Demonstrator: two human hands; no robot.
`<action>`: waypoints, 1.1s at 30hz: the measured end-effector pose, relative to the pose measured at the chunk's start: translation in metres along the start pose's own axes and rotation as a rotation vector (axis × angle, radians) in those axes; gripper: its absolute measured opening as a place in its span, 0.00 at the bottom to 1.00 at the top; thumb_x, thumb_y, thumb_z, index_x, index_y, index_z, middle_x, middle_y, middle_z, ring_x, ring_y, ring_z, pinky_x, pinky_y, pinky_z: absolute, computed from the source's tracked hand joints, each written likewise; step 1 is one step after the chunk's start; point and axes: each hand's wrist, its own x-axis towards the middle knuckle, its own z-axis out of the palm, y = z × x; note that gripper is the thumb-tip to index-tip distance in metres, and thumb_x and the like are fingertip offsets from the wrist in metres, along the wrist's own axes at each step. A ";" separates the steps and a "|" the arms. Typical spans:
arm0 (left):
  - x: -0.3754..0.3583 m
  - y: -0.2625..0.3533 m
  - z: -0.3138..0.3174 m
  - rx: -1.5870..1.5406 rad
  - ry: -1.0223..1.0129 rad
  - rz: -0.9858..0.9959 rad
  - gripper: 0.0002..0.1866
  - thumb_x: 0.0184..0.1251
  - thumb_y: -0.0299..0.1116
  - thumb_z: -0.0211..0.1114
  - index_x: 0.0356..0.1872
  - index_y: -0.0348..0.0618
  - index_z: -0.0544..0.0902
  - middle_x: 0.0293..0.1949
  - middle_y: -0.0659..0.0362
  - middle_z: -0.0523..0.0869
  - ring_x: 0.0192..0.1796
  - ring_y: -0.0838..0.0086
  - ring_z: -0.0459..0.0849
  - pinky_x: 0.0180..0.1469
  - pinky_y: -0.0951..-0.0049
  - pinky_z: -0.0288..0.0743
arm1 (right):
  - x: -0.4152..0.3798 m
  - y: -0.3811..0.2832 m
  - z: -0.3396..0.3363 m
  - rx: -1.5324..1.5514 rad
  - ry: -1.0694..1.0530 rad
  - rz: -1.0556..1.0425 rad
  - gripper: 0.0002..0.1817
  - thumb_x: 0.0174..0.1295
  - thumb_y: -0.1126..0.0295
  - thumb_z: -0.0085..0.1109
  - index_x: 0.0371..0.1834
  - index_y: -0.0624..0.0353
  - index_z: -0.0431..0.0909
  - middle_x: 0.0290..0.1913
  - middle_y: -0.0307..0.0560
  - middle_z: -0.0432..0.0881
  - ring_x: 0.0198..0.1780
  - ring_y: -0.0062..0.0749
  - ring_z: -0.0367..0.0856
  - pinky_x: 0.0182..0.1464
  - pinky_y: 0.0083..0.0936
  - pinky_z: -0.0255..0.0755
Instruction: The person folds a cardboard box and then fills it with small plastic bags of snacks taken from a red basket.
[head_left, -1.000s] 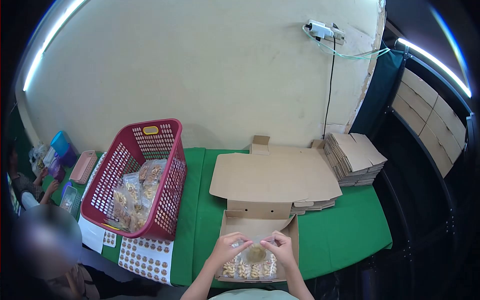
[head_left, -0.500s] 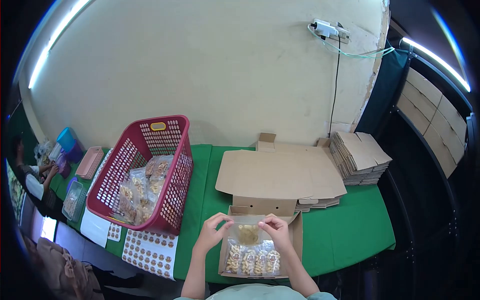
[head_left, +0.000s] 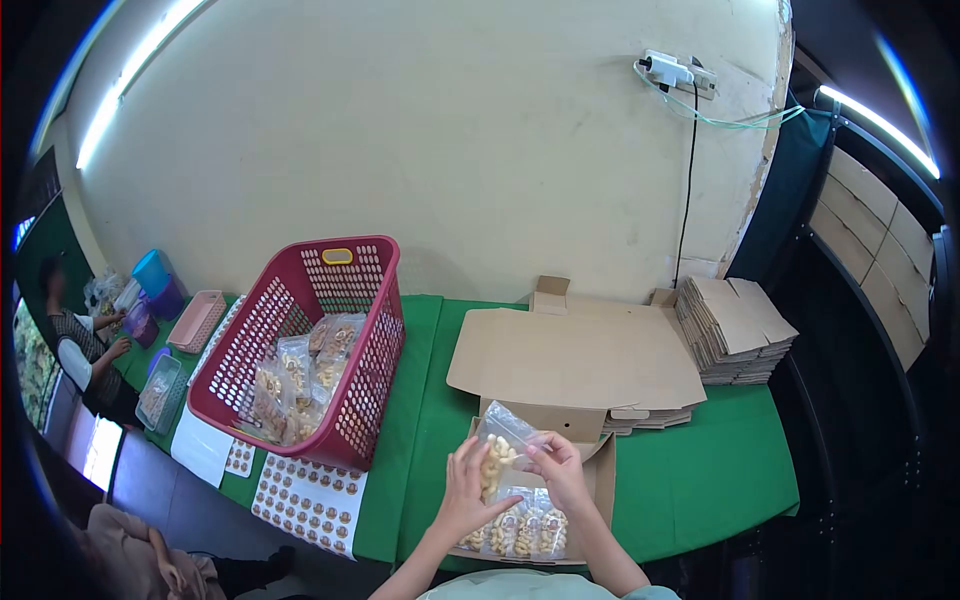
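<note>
A clear plastic bag of pale curved snacks [head_left: 497, 462] is held tilted above the open cardboard box [head_left: 604, 480]. My right hand [head_left: 560, 474] pinches the bag's upper right edge between thumb and fingers. Along the bag's left side is my left hand [head_left: 468, 498], its fingers stretched out and its thumb spread away to the right. Below the hands, a row of filled snack bags with round labels [head_left: 528, 530] lies in the box, partly hidden by my left hand.
Left of the box stands a maroon laundry basket [head_left: 385, 345] holding several snack bags [head_left: 300, 375]. Sticker sheets [head_left: 308, 500] lie in front of it. Flat cardboard [head_left: 570, 350] and stacked folded boxes [head_left: 740, 330] are behind and to the right. A person [head_left: 85, 350] stands far left; another person [head_left: 140, 550] is lower left.
My left hand has let go of the bag's top corner and spread along its left side. The bag has turned to a tilt, still in my right hand. The view has shifted slightly.
</note>
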 end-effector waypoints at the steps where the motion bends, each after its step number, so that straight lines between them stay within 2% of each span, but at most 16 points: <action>1: -0.002 -0.004 0.004 -0.008 -0.012 0.001 0.39 0.51 0.37 0.67 0.62 0.43 0.56 0.60 0.46 0.59 0.61 0.57 0.62 0.61 0.54 0.55 | -0.001 0.000 0.000 0.005 -0.026 0.010 0.04 0.58 0.76 0.54 0.36 0.61 0.72 0.43 0.41 0.74 0.45 0.24 0.75 0.41 0.27 0.76; 3: -0.004 -0.013 0.010 -0.024 -0.037 0.005 0.37 0.54 0.37 0.64 0.63 0.42 0.55 0.61 0.48 0.60 0.61 0.62 0.63 0.62 0.58 0.56 | -0.003 -0.001 -0.001 0.017 -0.077 0.030 0.07 0.58 0.76 0.55 0.39 0.60 0.72 0.45 0.42 0.73 0.48 0.25 0.74 0.42 0.28 0.76; 6: -0.008 -0.016 0.009 -0.648 -0.079 -0.387 0.32 0.62 0.34 0.57 0.65 0.41 0.53 0.61 0.54 0.63 0.60 0.71 0.65 0.61 0.67 0.59 | -0.004 -0.005 0.003 0.038 -0.097 0.002 0.12 0.57 0.74 0.56 0.45 0.62 0.70 0.46 0.43 0.73 0.49 0.26 0.73 0.44 0.28 0.76; 9: -0.009 -0.025 0.019 -1.085 0.045 -0.512 0.27 0.67 0.32 0.49 0.65 0.41 0.54 0.59 0.58 0.67 0.58 0.77 0.67 0.58 0.75 0.61 | -0.009 0.017 -0.012 -0.287 -0.085 0.125 0.13 0.58 0.70 0.58 0.43 0.63 0.72 0.41 0.43 0.76 0.43 0.24 0.76 0.42 0.23 0.75; 12: -0.003 -0.021 0.019 -1.210 0.022 -0.626 0.25 0.69 0.33 0.44 0.65 0.39 0.52 0.57 0.55 0.67 0.57 0.74 0.69 0.56 0.74 0.66 | -0.020 0.031 -0.025 -0.261 -0.404 0.450 0.12 0.58 0.65 0.59 0.37 0.64 0.75 0.32 0.41 0.79 0.35 0.22 0.77 0.37 0.19 0.73; 13: -0.003 -0.024 0.022 -1.250 0.006 -0.649 0.25 0.69 0.34 0.43 0.65 0.38 0.52 0.56 0.54 0.68 0.56 0.73 0.70 0.55 0.74 0.68 | -0.022 0.033 -0.027 -0.254 -0.361 0.399 0.12 0.58 0.64 0.59 0.36 0.63 0.75 0.29 0.40 0.78 0.33 0.21 0.77 0.36 0.18 0.72; 15: -0.002 -0.026 0.028 -1.196 -0.021 -0.683 0.23 0.69 0.36 0.46 0.61 0.38 0.59 0.53 0.55 0.72 0.52 0.75 0.73 0.53 0.74 0.70 | -0.029 0.036 -0.028 -0.239 -0.272 0.300 0.12 0.58 0.63 0.59 0.32 0.62 0.76 0.25 0.38 0.78 0.28 0.19 0.76 0.33 0.17 0.70; 16: -0.003 -0.027 0.030 -1.168 -0.035 -0.701 0.22 0.69 0.37 0.47 0.60 0.38 0.63 0.51 0.56 0.74 0.51 0.75 0.75 0.52 0.74 0.71 | -0.029 0.037 -0.035 -0.243 -0.239 0.272 0.11 0.58 0.64 0.59 0.32 0.62 0.76 0.26 0.38 0.78 0.27 0.17 0.74 0.32 0.17 0.70; 20: -0.006 -0.023 0.034 -0.902 -0.208 -0.719 0.18 0.65 0.44 0.55 0.39 0.38 0.79 0.33 0.66 0.81 0.31 0.86 0.77 0.31 0.84 0.72 | -0.034 0.019 -0.035 -0.336 -0.081 0.156 0.11 0.58 0.64 0.58 0.32 0.63 0.76 0.25 0.37 0.77 0.27 0.16 0.74 0.31 0.14 0.69; 26: -0.009 -0.017 0.047 -0.915 -0.219 -0.672 0.19 0.66 0.45 0.53 0.40 0.37 0.79 0.30 0.65 0.80 0.29 0.85 0.77 0.31 0.84 0.74 | -0.042 0.016 -0.052 -0.418 -0.086 0.332 0.17 0.61 0.57 0.54 0.27 0.62 0.75 0.21 0.37 0.75 0.19 0.14 0.70 0.23 0.14 0.65; 29: -0.008 -0.015 0.049 -0.976 -0.389 -0.832 0.20 0.66 0.46 0.53 0.38 0.36 0.79 0.28 0.63 0.80 0.28 0.84 0.77 0.33 0.84 0.74 | -0.048 0.031 -0.062 -0.365 0.058 0.390 0.20 0.62 0.54 0.51 0.25 0.61 0.75 0.18 0.36 0.73 0.16 0.14 0.67 0.20 0.14 0.62; 32: -0.007 -0.019 0.047 -0.842 -0.751 -0.908 0.20 0.65 0.48 0.54 0.35 0.37 0.79 0.27 0.61 0.81 0.27 0.83 0.78 0.34 0.84 0.74 | -0.055 0.049 -0.076 -0.207 0.144 0.407 0.20 0.62 0.52 0.51 0.25 0.60 0.74 0.18 0.37 0.72 0.15 0.15 0.66 0.20 0.13 0.61; 33: -0.011 -0.025 0.051 -0.844 -0.744 -0.882 0.20 0.64 0.48 0.55 0.34 0.37 0.79 0.26 0.61 0.81 0.27 0.82 0.78 0.34 0.84 0.74 | -0.058 0.052 -0.081 -0.219 0.129 0.464 0.20 0.62 0.52 0.50 0.27 0.60 0.74 0.20 0.37 0.73 0.17 0.16 0.67 0.21 0.14 0.62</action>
